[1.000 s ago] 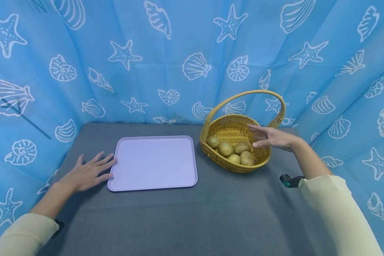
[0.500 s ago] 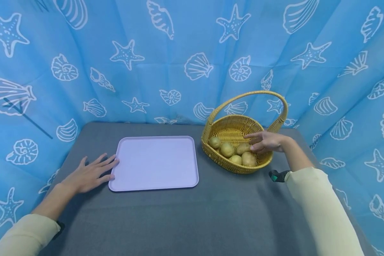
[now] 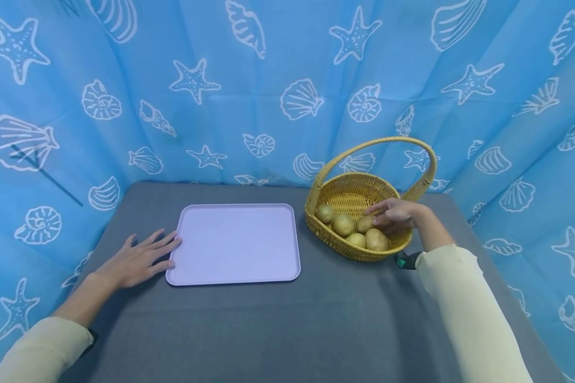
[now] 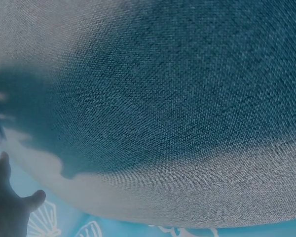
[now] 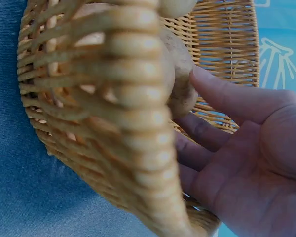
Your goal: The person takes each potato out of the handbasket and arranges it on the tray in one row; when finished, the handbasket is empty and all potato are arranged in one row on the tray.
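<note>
Basket (image 3: 333, 246), woven, yellow, one arched handle (image 3: 393, 140); standing on the grey surface (image 3: 278, 335).

Potatoes, five, all inside the basket: small one (image 3: 325, 214) at its left wall; round one (image 3: 343, 224) next to that; pale one (image 3: 356, 241) at the front wall; large one (image 3: 376, 240) front right; brown one (image 3: 365, 224) behind the pale and large ones.

Right hand (image 3: 396, 215): over the basket's right rim, thumb touching the brown one, fingers curled about its other side; firmness of hold cannot be told. Changed: a second ago it hung higher, apart from the potatoes; it has since dipped inside.

Tray (image 3: 237, 244), lilac, left of the basket, well clear of its wall. Unchanged.

Left hand (image 3: 136, 260): left of the basket beyond the tray, fingers spread, fingertips at the tray's left edge. Unchanged.

Judgement: reaching appears done, grasping under way, lifting not yet begun.
</note>
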A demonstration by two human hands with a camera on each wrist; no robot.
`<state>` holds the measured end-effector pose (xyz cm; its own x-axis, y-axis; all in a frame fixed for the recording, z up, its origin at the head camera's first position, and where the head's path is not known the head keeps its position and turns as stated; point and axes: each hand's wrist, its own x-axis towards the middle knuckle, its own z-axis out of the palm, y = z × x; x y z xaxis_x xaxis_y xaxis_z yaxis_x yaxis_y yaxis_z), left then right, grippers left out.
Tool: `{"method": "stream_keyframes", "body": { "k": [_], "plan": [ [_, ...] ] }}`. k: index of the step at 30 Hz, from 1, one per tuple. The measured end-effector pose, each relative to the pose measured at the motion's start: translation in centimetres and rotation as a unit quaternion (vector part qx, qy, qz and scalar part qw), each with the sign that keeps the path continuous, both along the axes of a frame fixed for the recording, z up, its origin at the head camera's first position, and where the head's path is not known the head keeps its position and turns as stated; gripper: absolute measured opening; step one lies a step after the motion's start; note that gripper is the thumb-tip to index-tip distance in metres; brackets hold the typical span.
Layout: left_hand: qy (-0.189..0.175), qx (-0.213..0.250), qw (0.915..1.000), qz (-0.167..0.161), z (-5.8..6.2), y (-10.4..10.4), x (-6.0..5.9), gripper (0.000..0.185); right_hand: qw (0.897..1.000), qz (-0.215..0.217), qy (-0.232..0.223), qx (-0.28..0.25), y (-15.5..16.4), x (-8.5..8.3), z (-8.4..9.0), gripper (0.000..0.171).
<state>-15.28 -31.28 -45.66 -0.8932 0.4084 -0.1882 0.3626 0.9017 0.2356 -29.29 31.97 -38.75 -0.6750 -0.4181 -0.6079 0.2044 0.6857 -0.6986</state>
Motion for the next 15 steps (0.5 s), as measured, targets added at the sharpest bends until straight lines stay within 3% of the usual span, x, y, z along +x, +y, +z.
{"method": "stream_keyframes", "body": {
  "k": [10, 15],
  "plan": [
    [0.007, -0.005, 0.9999, -0.006, 0.18, 0.01, -0.03, 0.070, 0.998, 0.000, 0.053, 0.019, -0.50, 0.09, -0.16, 0.049],
    [0.003, -0.004, 1.0000, -0.008, 0.42, 0.08, 0.13, 0.068, 0.996, 0.024, 0.082, 0.022, -0.71, 0.15, 0.17, 0.049]
  ]
}}
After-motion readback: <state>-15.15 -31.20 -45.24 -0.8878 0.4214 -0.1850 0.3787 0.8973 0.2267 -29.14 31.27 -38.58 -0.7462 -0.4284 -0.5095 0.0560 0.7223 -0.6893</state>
